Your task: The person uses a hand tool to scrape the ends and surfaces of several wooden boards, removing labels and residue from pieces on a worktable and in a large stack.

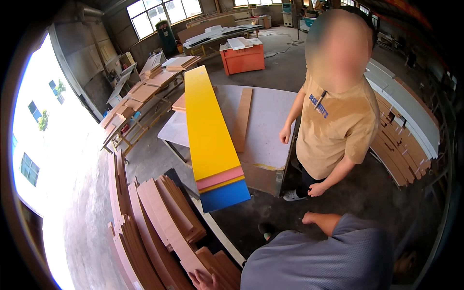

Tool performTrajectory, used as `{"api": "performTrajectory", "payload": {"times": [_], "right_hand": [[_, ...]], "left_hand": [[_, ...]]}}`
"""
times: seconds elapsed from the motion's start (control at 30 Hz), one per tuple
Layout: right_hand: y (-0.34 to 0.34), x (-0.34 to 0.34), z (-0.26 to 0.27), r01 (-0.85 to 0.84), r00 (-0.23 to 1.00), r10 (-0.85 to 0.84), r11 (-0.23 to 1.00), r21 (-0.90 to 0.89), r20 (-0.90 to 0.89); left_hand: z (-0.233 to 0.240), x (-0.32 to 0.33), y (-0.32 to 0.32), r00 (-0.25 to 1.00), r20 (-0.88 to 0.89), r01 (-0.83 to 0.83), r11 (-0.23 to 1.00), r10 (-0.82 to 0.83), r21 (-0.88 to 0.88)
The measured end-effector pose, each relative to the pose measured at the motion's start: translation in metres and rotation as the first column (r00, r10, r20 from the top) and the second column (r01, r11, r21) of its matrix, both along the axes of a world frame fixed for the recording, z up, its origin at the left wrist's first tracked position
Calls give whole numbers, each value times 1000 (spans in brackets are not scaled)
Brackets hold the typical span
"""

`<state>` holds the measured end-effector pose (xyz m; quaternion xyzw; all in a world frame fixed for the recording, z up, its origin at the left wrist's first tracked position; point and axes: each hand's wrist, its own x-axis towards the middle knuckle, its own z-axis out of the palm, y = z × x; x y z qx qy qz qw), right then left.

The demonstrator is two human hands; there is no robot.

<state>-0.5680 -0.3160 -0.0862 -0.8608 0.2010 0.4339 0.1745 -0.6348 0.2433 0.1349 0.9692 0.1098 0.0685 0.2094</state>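
My left hand [203,280] rests, fingers apart, on a long wood-grain board [170,226] among upright stacks at the bottom of the view; part of the hand is cut off. My right hand [309,218] is closed beside my body, and a small thin object [300,219] sticks out of it, too small to name. Ahead lies a stack of long panels: a yellow panel [208,123] on top, then a pink panel [220,178], with a blue panel [225,195] underneath. They lie along a white-topped table [270,119], their near ends overhanging it.
A person in a tan shirt [337,127] stands at the table's right side. A narrow wooden board [243,119] lies on that table. Behind, a workbench [145,94] carries cut boards near an orange cabinet [243,58]. More stacked strips [395,141] stand at right.
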Motion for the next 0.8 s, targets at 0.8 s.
{"api": "performTrajectory", "payload": {"times": [0.8], "right_hand": [[3, 1, -19, 306, 951, -302, 951, 55, -60]], "left_hand": [[4, 2, 2, 998, -67, -6, 999, 9, 43]]}}
